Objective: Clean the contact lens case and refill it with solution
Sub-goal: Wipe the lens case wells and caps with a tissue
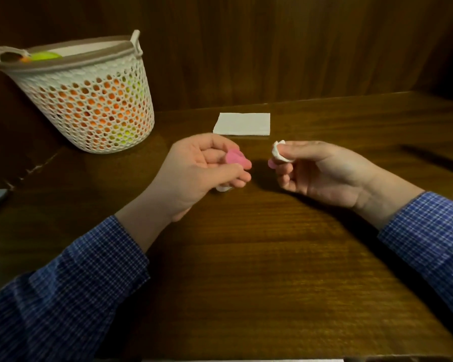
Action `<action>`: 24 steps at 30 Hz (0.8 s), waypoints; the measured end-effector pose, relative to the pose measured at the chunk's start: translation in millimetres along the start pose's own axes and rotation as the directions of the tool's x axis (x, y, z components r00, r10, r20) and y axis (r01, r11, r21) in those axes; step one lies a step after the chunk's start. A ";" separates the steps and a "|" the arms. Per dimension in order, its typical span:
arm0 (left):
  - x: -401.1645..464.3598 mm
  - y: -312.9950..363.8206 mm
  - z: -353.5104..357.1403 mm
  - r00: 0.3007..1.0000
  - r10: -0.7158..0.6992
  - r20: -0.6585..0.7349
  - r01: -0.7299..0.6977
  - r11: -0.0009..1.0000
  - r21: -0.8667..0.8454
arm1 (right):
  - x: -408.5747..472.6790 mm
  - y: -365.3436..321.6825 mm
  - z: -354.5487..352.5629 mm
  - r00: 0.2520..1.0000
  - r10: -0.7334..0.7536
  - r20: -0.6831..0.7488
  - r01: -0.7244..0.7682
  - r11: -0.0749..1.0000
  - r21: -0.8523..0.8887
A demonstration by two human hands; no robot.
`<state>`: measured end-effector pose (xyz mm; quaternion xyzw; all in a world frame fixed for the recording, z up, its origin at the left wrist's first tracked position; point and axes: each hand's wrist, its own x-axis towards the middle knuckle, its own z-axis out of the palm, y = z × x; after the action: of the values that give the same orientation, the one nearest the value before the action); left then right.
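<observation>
Near the napkin (242, 124), the left hand (202, 168) grips the pink case (234, 156), the right hand (322, 171) pinches a white wad (279, 152); she should wipe each well gently.

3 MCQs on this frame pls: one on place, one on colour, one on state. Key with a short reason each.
1. Where does the folded white paper napkin lie?
A. inside the basket
B. on the dark wooden table, beyond the hands
C. under the left sleeve

2. What colour is the small plastic piece that the left hand holds?
A. pink
B. blue
C. black

3. What is the right hand doing?
A. lying flat on the table
B. pinching a small white wad at its fingertips
C. gripping the basket handle

Key: 1 B, the napkin lies flat on the table, right of the white perforated plastic basket. 2 A, pink shows between the fingers. 3 B, thumb and fingers close on the wad.
</observation>
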<state>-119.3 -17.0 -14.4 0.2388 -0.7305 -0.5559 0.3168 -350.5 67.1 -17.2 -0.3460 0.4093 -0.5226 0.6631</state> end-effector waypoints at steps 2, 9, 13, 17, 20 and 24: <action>6.5 3.8 -5.2 0.991 0.020 -0.135 -0.002 0.991 0.132 | 2.2 -0.1 -2.6 0.999 0.011 -0.042 -0.011 1.000 0.001; 54.4 9.8 -6.4 0.997 -0.019 -0.075 0.065 0.738 0.672 | 4.0 -2.5 -6.1 0.981 0.001 -0.192 -0.004 1.000 -0.013; 80.9 0.8 -5.8 0.990 -0.137 0.025 0.061 0.591 0.804 | 1.2 -4.8 -7.2 0.975 0.018 -0.224 -0.015 1.000 0.015; 91.4 -13.2 -15.5 0.973 -0.222 0.055 0.058 0.474 0.878 | 2.6 -3.7 -7.0 0.975 0.023 -0.220 -0.017 0.999 0.029; 92.9 -18.1 -16.0 0.975 -0.216 0.057 0.043 0.434 0.900 | 3.4 -3.9 -8.7 0.976 0.030 -0.217 -0.022 0.999 0.039; 91.7 -15.2 -12.5 0.985 -0.170 0.034 0.037 0.400 0.916 | 2.6 -5.6 -10.6 0.973 0.023 -0.228 -0.009 0.998 0.061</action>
<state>-173.0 -93.6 -8.7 0.3831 -0.9166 -0.1005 0.0554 -362.1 63.0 -17.3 -0.2602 0.4697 -0.5654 0.6261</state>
